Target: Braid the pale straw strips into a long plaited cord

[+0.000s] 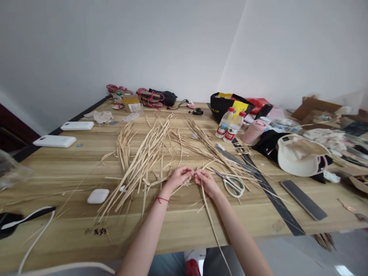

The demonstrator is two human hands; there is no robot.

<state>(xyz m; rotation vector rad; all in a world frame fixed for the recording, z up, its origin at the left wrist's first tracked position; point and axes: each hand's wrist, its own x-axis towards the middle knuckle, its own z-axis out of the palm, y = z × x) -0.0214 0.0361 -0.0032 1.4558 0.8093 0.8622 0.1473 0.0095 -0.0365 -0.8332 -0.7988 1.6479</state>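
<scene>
My left hand (pixel 180 178) is closed in a pinch on a braided straw piece (pixel 161 178), which extends to its left on the table. Just beside it, my right hand (pixel 207 183) pinches a straw strip (pixel 211 224) whose long tail hangs over the table's front edge. The fingertips of both hands nearly meet, and they hide part of the braid. A pair of scissors (pixel 234 186) with pale handles lies right of my right hand. Beyond the hands spread loose bundles of straw strips (pixel 149 145).
Two water bottles (pixel 232 128), a pink cup (pixel 254 131) and a black bag (pixel 218 109) stand at the back right. A cap (pixel 300 155) and a dark flat bar (pixel 303 199) lie at the right. A white earphone case (pixel 98 196) sits at the left.
</scene>
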